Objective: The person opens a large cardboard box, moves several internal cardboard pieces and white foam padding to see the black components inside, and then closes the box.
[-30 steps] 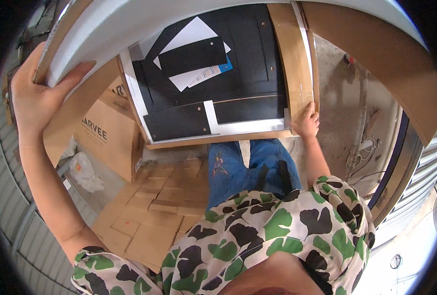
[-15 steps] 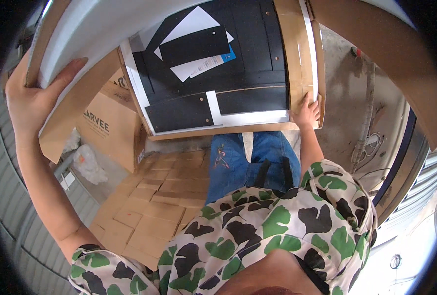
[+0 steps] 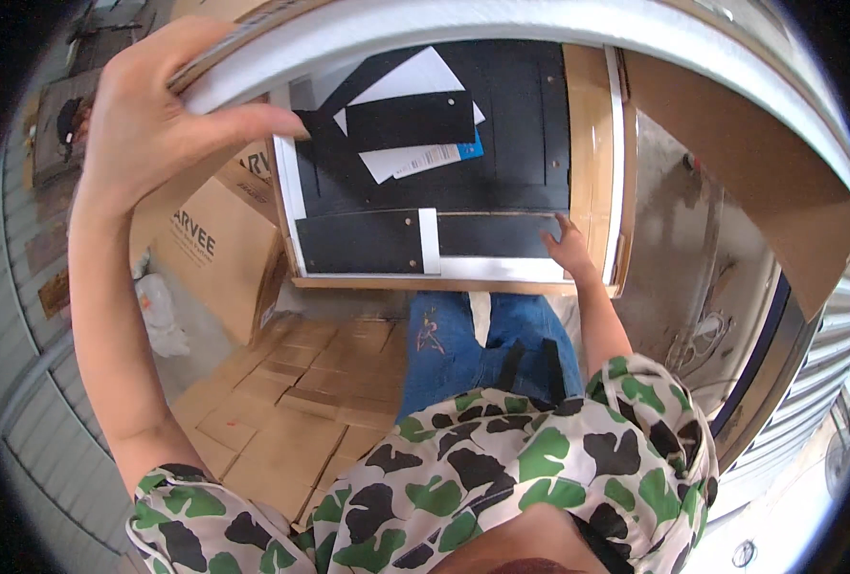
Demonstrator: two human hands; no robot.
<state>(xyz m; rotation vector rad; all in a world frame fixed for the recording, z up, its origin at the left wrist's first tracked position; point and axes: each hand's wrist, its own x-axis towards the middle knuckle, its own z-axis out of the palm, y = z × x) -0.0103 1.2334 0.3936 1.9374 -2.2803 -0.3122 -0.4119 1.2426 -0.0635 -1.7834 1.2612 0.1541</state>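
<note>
An open carton (image 3: pixel 341 284) lies in front of me, packed with black panels (image 3: pixel 521 100) and white foam strips (image 3: pixel 429 239). My left hand (image 3: pixel 143 129) grips the edge of a raised cardboard lid lined with white foam (image 3: pixel 444 21), thumb on the inner side. Inside the carton's near right corner, my right hand (image 3: pixel 570 251) reaches with fingertips at a smaller black panel (image 3: pixel 492 234), fingers apart and holding nothing. White sheets (image 3: pixel 411 77), a black rectangular piece (image 3: pixel 411 120) and a label with a blue end (image 3: pixel 439 158) rest on the panels.
A closed brown box (image 3: pixel 214 253) stands on the left, with crumpled clear plastic (image 3: pixel 162 320) beside it. Flattened cardboard (image 3: pixel 281 421) covers the floor near me. The lid's brown side (image 3: pixel 731 134) hangs over the right, where a cable (image 3: pixel 707 335) lies on the floor.
My left hand and the lid edge have shifted to the right across the view. My right hand has left the carton's right edge and moved inward onto the smaller panel.
</note>
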